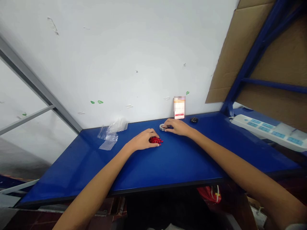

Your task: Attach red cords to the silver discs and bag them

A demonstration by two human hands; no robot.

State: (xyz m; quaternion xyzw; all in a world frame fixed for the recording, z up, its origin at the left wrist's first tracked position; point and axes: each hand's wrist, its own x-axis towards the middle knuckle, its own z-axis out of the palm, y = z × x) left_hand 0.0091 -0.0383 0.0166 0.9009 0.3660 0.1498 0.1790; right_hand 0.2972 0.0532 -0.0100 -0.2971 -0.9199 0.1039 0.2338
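Note:
A small heap of shiny red pieces [156, 141] lies on the blue table, too small to name more exactly. My left hand [143, 140] curls around the heap's left side, fingers bent over the back and thumb along the front. Just beyond, to the right, sits a round silver-grey ring-shaped thing [162, 127], like a shallow tin or a tape roll. The fingertips and thumb of my right hand [177, 127] close on its right edge and partly hide it. What lies inside the ring cannot be made out.
Clear plastic bags [112, 133] lie at the back left of the blue table [165, 169]. A phone [179, 108] leans on the wall, with a small black object [194, 119] beside it. At the right is a white power strip [268, 131], near a blue metal frame [251, 54].

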